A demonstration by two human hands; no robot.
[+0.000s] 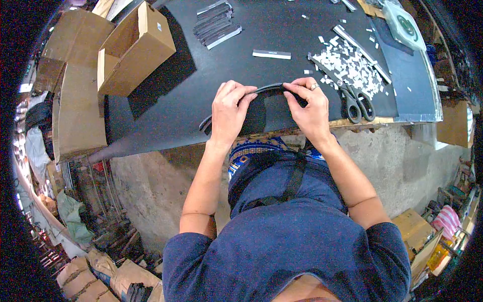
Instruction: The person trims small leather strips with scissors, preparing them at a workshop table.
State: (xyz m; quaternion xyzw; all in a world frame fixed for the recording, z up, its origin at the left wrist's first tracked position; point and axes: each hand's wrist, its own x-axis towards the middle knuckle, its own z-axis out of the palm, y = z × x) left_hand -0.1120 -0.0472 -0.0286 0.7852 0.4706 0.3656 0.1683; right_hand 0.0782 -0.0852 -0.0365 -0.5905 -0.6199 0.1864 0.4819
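Between both hands a thin black strip (270,87) is held in a shallow curve above the black table (166,118). My left hand (230,108) pinches it between thumb and fingers, and its tail sticks out to the left of that hand. At the strip's right end my right hand (309,106), with a ring on one finger, also pinches it. Black-handled scissors (357,104) lie just right of my right hand, beside a pile of small white pieces (348,63). A flat black and white strip (271,54) lies beyond the hands.
An open cardboard box (143,55) stands at the left of the table. A stack of dark strips (216,24) lies at the back. Farther right are a long white-edged strip (362,53) and a clear plastic container (404,25). The table's front edge runs close below the hands.
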